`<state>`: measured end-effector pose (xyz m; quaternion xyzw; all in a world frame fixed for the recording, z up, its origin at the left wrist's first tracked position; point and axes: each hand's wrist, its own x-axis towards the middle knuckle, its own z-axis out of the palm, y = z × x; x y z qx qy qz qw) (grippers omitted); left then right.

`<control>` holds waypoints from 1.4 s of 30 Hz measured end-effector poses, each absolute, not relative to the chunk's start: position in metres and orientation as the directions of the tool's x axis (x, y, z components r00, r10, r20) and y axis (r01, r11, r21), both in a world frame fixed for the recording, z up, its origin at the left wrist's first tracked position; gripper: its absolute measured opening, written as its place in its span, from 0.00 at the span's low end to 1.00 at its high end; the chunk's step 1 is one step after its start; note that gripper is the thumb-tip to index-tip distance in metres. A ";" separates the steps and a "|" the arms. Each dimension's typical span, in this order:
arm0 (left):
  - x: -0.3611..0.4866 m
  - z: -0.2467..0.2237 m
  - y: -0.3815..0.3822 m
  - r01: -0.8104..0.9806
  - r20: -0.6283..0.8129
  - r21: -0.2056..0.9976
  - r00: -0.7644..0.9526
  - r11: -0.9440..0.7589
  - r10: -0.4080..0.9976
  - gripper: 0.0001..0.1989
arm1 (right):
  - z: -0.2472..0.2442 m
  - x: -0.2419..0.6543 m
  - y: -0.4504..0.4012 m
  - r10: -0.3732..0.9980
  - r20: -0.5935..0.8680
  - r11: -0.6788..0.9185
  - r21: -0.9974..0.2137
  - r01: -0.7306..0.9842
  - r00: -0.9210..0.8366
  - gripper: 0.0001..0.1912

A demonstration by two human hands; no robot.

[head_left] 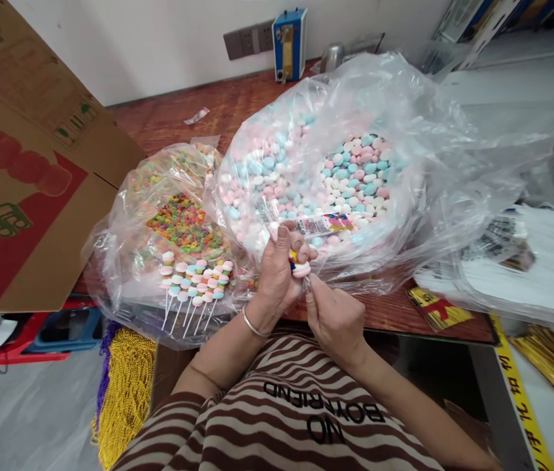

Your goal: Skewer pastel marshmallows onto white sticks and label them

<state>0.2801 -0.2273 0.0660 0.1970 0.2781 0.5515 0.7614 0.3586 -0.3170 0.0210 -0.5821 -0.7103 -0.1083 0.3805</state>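
My left hand [279, 268], with a bangle at its wrist, is closed around a pink-and-white marshmallow [300, 269]. A small red, yellow and blue patch shows beside it, too small to name. Another pale marshmallow [273, 230] sits by the thumb tip. Below, my right hand [334, 320] pinches a thin white stick [307, 281] that meets the held marshmallow; most of the stick is hidden by the fingers. Just past the left fingers, a clear printed wrapper [328, 224] lies over a big plastic bag of pink, blue and white marshmallows [358, 170].
At left, a clear bag holds colourful cereal rings [183, 222]; several marshmallow skewers [198, 281] lie on its front. A cardboard box [36, 163] stands far left. White sticks [536, 261] and a yellow packet [438, 309] are on the right. A blue device [290, 46] stands by the wall.
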 end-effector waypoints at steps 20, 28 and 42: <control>0.275 0.061 -0.219 -0.711 -0.301 0.573 0.279 0.407 0.912 0.12 | 0.023 0.362 -0.309 0.930 0.346 0.157 -0.679 0.717 0.124 0.13; 0.251 0.073 -0.187 -0.792 -0.312 0.490 0.230 0.363 0.922 0.09 | 0.013 0.372 -0.322 0.844 0.536 0.347 -0.547 0.762 0.001 0.10; 0.269 0.061 -0.210 -0.793 -0.317 0.421 0.327 0.441 0.890 0.16 | 0.027 0.363 -0.309 0.985 -0.175 -0.166 -0.948 -0.272 0.010 0.20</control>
